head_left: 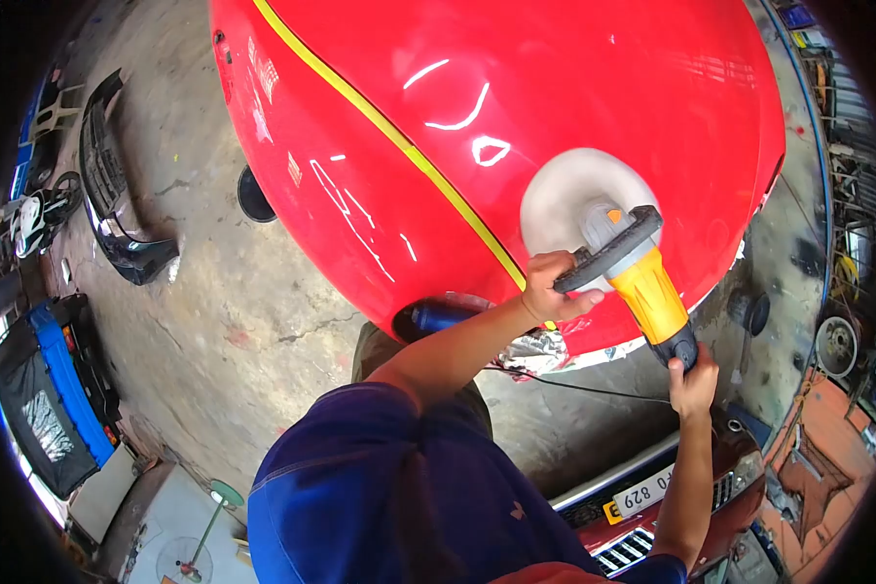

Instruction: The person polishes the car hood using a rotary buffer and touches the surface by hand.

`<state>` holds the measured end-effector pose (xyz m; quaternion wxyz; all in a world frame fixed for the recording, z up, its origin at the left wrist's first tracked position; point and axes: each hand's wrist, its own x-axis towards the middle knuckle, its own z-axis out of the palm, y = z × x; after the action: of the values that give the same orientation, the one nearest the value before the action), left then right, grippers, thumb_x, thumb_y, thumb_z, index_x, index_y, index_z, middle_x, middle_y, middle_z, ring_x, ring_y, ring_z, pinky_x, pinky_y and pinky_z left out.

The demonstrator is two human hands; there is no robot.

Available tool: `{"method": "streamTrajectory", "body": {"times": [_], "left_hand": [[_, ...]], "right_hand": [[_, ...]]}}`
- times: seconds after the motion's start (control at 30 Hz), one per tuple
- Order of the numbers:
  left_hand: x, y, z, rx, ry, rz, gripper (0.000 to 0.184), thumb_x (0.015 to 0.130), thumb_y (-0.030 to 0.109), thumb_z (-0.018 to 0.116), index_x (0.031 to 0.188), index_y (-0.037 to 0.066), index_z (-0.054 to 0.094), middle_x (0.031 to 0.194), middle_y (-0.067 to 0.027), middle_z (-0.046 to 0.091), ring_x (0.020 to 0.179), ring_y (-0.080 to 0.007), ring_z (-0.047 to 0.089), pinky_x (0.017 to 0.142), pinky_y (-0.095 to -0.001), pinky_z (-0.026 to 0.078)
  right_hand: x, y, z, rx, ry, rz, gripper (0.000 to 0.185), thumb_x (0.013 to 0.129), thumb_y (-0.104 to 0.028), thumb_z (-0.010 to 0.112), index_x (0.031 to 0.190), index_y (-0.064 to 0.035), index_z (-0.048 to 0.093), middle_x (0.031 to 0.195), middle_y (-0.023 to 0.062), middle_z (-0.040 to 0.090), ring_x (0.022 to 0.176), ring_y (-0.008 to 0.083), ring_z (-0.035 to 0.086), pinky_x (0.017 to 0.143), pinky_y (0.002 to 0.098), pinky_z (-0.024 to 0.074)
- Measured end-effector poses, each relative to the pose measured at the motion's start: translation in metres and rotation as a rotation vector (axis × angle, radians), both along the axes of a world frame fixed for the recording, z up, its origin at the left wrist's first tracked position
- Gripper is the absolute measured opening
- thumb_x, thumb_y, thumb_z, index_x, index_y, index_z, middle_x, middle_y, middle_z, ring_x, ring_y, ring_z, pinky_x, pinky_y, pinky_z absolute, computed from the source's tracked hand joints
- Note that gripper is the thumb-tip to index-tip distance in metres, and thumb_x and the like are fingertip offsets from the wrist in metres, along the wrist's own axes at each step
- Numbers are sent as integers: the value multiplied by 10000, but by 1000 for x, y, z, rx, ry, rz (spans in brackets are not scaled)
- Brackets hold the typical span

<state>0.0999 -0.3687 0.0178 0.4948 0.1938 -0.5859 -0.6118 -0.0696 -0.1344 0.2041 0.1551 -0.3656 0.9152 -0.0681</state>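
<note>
1. Across the workshop lies a stained, cracked grey concrete floor [214, 321], passing beneath the cars.
2. Above it curves a glossy, bright red car body [603, 88], with white light reflections on its paint.
3. At the bottom right stands a dark red vehicle [725, 521] with a chrome-trimmed grille and a white number plate [642, 492].
4. On the floor at the far left lies a curved black plastic bumper [107, 175], well apart from the bright red body.
5. Along the bright red body runs a narrow yellow strip of tape [370, 117], to the left of the polisher.
6. Near the body's lower right edge is the yellow-and-black power polisher [649, 287], tilted, its round whitish pad [555, 200] against the paint.
7. Both bare hands grasp the polisher: the left hand [558, 282] grips one end of its curved black front handle; the right hand [693, 382] is closed around its black rear end.
8. Near the right hand shows a thin black cable [594, 388].
</note>
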Motion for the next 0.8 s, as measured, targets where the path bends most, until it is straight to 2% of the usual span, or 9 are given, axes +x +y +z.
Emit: {"method": "streamTrajectory", "body": {"times": [0.1,0.2,0.3,0.37,0.43,0.5,0.57,0.7,0.8], "left_hand": [[-2,-9,1,-35,8,7,507,700,369,890,649,54,496,587,-92,477,470,-244,511,457,-350,371],[8,-36,-5,-78,-26,71,523,760,421,862,649,43,518,588,-91,496,454,-229,501,446,-346,358],[31,-89,-3,-190,-100,196,519,781,453,841,668,32,558,591,-88,520,471,-223,542,456,-331,401],[49,-128,2,-261,-191,305,539,793,489,835,699,13,599,586,-69,547,496,-184,570,472,-321,432],[65,-168,-4,-261,-231,333,582,791,543,836,721,5,626,587,-50,571,524,-150,590,495,-309,454],[65,-203,6,-210,-148,430,554,762,467,863,607,61,520,523,-37,474,447,-146,500,443,-305,386],[66,-230,9,-242,-147,451,546,763,454,869,615,57,525,524,-19,481,465,-114,500,445,-298,387],[58,-235,8,-140,-71,344,538,755,449,879,633,54,534,532,-12,481,468,-102,500,449,-290,392],[57,-200,7,-234,-170,332,556,786,521,838,685,36,587,569,-21,518,496,-118,521,474,-298,412]], "right_hand": [[3,1,-8,-52,12,-21,895,822,-807,609,980,74,628,730,283,644,776,519,677,646,530,512],[3,-28,-20,-44,-4,1,892,817,-806,615,994,69,635,737,285,649,784,519,678,652,529,515],[11,-86,-32,-53,-8,27,863,796,-793,653,1047,32,666,775,291,672,808,519,682,662,547,528],[18,-129,-44,-153,-13,75,844,790,-791,662,1026,19,667,776,288,677,813,514,686,663,555,532],[25,-174,-51,-115,-53,78,840,785,-795,663,992,18,658,777,293,678,813,513,687,669,560,537],[27,-210,-58,-106,-64,97,830,784,-795,664,967,14,653,774,297,677,802,516,684,674,567,543],[29,-236,-58,-98,-24,103,822,790,-784,668,973,17,654,779,298,681,806,519,684,675,577,546],[31,-240,-57,-114,-34,53,822,782,-779,681,978,20,653,784,295,685,819,518,687,681,579,544],[24,-202,-56,-69,-34,23,833,775,-784,682,978,23,654,788,296,684,827,513,689,690,574,542]]}}
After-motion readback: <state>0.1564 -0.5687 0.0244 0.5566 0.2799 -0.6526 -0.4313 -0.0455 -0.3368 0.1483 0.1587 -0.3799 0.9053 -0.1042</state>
